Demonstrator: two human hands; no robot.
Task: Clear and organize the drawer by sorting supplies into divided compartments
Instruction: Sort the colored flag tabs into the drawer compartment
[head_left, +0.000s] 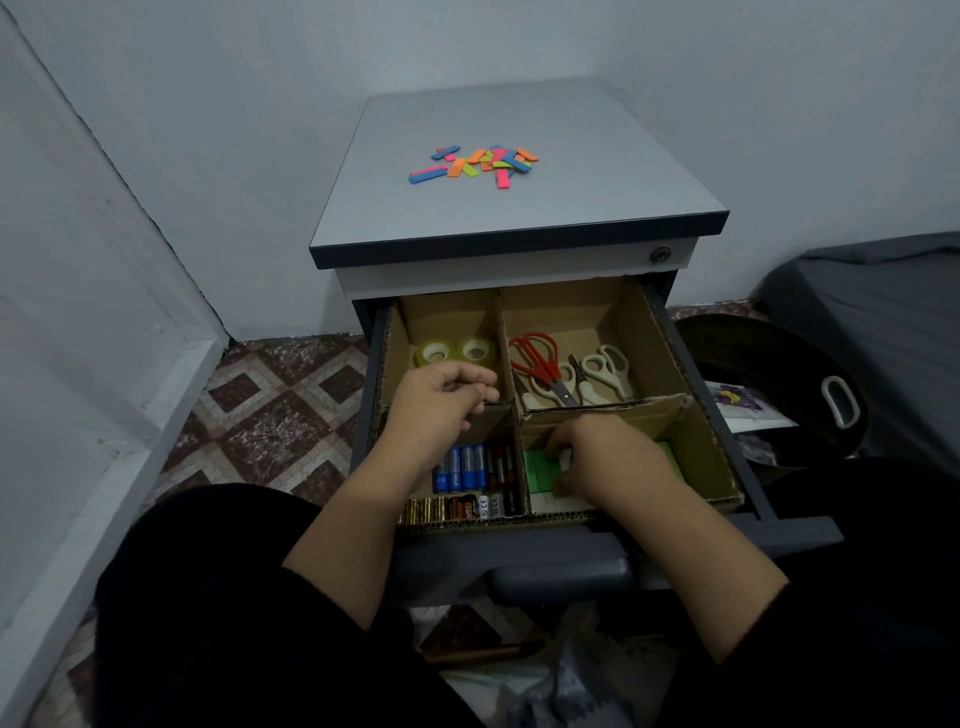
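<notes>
The open drawer (727, 447) holds a cardboard divider (511, 358) with four compartments. Two tape rolls (457, 352) lie in the back left one, red and white scissors (569, 371) in the back right. Batteries (467, 480) fill the front left one. My left hand (441, 400) hovers over the back-left compartment with curled fingers; whether it holds anything is hidden. My right hand (608, 457) reaches into the front right compartment and touches green blocks (540, 470) there; its fingers are hidden.
Several coloured sticky tabs (478, 163) lie scattered on the grey cabinet top (571, 208). A dark bin (779, 384) with a white handle stands to the right. Tiled floor lies to the left, a wall behind.
</notes>
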